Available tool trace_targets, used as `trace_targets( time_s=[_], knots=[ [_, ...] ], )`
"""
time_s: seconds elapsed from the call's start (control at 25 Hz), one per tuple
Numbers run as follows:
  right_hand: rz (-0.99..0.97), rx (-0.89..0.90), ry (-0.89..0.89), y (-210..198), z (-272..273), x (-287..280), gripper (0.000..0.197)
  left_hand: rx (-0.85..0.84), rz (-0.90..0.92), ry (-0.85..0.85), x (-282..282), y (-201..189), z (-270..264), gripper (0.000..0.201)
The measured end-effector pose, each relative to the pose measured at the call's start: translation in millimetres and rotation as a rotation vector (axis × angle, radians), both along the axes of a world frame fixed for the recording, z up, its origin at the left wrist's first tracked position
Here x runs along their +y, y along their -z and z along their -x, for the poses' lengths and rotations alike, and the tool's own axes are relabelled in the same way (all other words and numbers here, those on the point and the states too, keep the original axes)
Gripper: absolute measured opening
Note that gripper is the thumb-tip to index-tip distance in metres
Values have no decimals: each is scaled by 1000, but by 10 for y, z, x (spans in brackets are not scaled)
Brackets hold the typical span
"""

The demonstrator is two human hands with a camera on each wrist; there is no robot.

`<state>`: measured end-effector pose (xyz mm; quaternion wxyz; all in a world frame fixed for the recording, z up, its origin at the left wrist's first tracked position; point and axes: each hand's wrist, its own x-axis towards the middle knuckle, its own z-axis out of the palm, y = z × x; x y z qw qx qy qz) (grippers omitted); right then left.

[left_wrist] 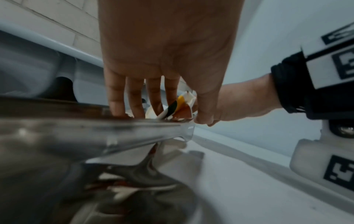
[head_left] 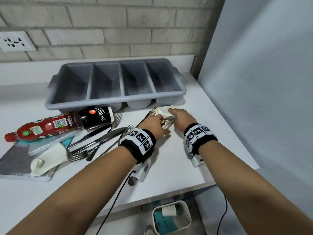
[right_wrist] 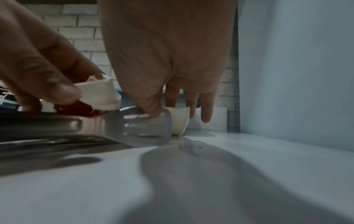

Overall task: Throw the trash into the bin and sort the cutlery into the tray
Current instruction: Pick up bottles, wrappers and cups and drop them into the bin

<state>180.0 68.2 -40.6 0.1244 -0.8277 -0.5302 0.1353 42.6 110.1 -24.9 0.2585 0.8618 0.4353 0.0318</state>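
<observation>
A grey four-compartment cutlery tray [head_left: 116, 99] stands at the back of the white counter. Just in front of its right end both hands meet over a small heap. My left hand [head_left: 160, 122] [left_wrist: 178, 112] pinches a crumpled white wrapper [left_wrist: 174, 109] [right_wrist: 99, 94] with orange and black print. A fork [head_left: 171, 123] [right_wrist: 141, 128] lies beneath it, tines toward my right hand [head_left: 172, 116] [right_wrist: 159, 112]. The right thumb sits on the tines, the index finger is hidden behind it, and the other fingers reach down over a squashed white paper cup [head_left: 163, 110] [right_wrist: 180, 121].
Left of the hands lie a cutlery pile [head_left: 101, 138], a black cup [head_left: 96, 117], a red bottle [head_left: 44, 128] and another crushed paper cup [head_left: 49, 160] on a flat board [head_left: 13, 160]. A white bin [head_left: 171, 217] stands below the counter's front edge. A wall [head_left: 262, 82] closes the right side.
</observation>
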Motion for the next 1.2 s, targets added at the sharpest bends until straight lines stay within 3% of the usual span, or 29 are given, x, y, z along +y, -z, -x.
trace_targets(
  time_s=[0.24, 0.4, 0.56, 0.68, 0.84, 1.04, 1.2],
  knots=[
    [-117, 50, 147, 2, -23, 121, 37, -68, 34, -43, 39, -10, 30, 37],
    [-229, -85, 131, -96, -18, 39, 42, -125, 37, -73, 7, -120, 136, 28],
    [-285, -190, 179, -265, 16, -259, 42, -364, 33, -99, -138, -449, 261, 33],
    [-410, -104, 337, -438, 169, -674, 27, -613, 152, -115, -396, -684, 410, 26],
    [-666, -39, 393, -425, 570, -1442, 25, -739, 386, -11, -954, -728, 756, 19],
    [-861, -89, 570, 115, 1046, -2448, 27, -608, 509, 191, -1694, -275, 1342, 20],
    [-812, 129, 780, 833, 1421, -3116, 44, -384, 629, 216, -2086, 496, 1591, 20]
  ],
)
